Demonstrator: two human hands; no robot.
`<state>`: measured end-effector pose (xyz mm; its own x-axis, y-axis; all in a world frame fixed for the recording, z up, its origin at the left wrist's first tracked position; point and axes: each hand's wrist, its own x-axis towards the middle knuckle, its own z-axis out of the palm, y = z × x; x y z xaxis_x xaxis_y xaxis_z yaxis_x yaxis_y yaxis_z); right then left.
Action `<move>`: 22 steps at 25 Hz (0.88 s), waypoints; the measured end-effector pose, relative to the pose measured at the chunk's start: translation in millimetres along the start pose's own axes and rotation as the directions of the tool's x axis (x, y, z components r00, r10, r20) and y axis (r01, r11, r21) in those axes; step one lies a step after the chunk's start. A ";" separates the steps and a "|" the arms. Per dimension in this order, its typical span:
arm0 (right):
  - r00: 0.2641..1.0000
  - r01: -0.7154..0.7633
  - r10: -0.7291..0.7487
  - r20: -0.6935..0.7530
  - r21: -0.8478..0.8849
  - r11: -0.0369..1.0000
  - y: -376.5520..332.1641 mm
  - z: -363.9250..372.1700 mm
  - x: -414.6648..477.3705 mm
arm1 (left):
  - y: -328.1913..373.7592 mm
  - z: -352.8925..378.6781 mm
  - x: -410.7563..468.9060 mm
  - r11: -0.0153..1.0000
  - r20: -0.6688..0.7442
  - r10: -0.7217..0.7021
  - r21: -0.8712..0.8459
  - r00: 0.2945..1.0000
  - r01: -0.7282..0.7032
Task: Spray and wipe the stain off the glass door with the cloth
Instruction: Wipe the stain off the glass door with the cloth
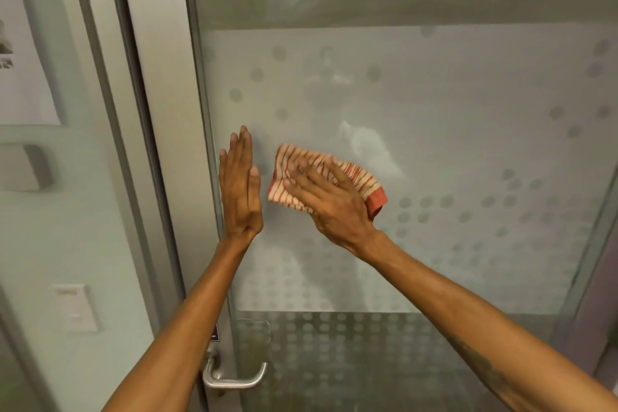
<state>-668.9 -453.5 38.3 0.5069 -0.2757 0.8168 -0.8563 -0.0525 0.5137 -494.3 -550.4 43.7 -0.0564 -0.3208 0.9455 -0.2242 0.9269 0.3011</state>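
The glass door [451, 130] fills the view, with a frosted band dotted with grey circles. My right hand [326, 197] lies flat on a folded cloth [363, 182], cream with red stripes and a red edge, and presses it against the frosted glass. My left hand [239, 184] rests on the glass by the door's left edge, fingers straight and together, holding nothing. A pale whitish smear [369, 144] shows on the glass just above and right of the cloth. No spray bottle is in view.
A metal lever handle [234, 378] sits low on the door's left edge. The grey door frame [160, 144] runs down beside it. On the wall to the left hang a paper notice [23, 43], a small grey box [26, 167] and a white switch [77, 306].
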 end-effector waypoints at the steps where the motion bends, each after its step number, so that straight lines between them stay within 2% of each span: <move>1: 0.999 0.036 -0.036 0.011 0.003 0.999 -8.6 3.2 -8.5 | 1.2 -4.5 0.0 1.000 0.023 -0.008 -0.004 1.000 0.008; 6: 0.971 0.182 -0.193 0.141 0.085 0.980 -43.6 8.6 -59.0 | 6.5 -31.5 -7.6 0.999 0.217 -0.050 0.012 0.975 0.049; 10: 0.917 0.203 -0.257 0.304 0.200 0.959 -75.4 -1.1 -101.2 | 9.1 -52.2 -33.7 0.994 0.349 -0.101 0.064 0.932 0.084; 12: 0.882 0.104 -0.206 0.423 0.250 0.963 -87.3 -10.0 -111.5 | 8.8 -58.9 -51.2 0.993 0.397 -0.121 0.056 0.910 0.108; 14: 0.846 -0.155 -0.071 0.529 0.370 0.916 -100.6 -19.6 -117.6 | 9.1 -63.0 -68.3 0.989 0.434 -0.146 0.050 0.889 0.138; 15: 0.821 -0.333 0.029 0.570 0.438 0.835 -108.3 -25.2 -118.7 | 9.9 -63.8 -76.4 0.987 0.451 -0.161 0.049 0.878 0.156; 16: 0.780 -0.525 0.162 0.604 0.493 0.694 -115.8 -30.4 -117.2 | 11.4 -63.7 -83.7 0.983 0.466 -0.176 0.044 0.867 0.176; 17: 0.696 -0.701 0.306 0.649 0.523 0.485 -122.1 -36.3 -113.6 | 13.7 -63.1 -90.9 0.979 0.479 -0.191 0.033 0.857 0.200; 18: 0.578 -0.812 0.432 0.692 0.539 0.223 -126.7 -42.6 -107.1 | 16.3 -62.6 -97.3 0.973 0.492 -0.207 0.016 0.846 0.229; 19: 0.463 -0.826 0.524 0.715 0.563 -0.038 -129.6 -49.7 -99.6 | 19.2 -62.6 -103.5 0.965 0.507 -0.226 -0.002 0.832 0.263; 20: 0.369 -0.766 0.576 0.729 0.590 -0.255 -129.6 -56.5 -92.5 | 22.6 -62.9 -109.1 0.953 0.522 -0.248 -0.021 0.816 0.302; 22: 0.226 -0.545 0.539 0.811 0.564 -0.620 -125.5 -68.7 -81.1 | 30.6 -62.5 -117.9 0.910 0.551 -0.304 -0.074 0.777 0.408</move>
<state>-595.7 -358.7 -74.4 -0.4275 -0.8693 0.2481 0.1993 -0.3583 -0.9121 -433.7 -472.0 -50.8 -0.5121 -0.6382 0.5748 -0.1550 0.7269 0.6690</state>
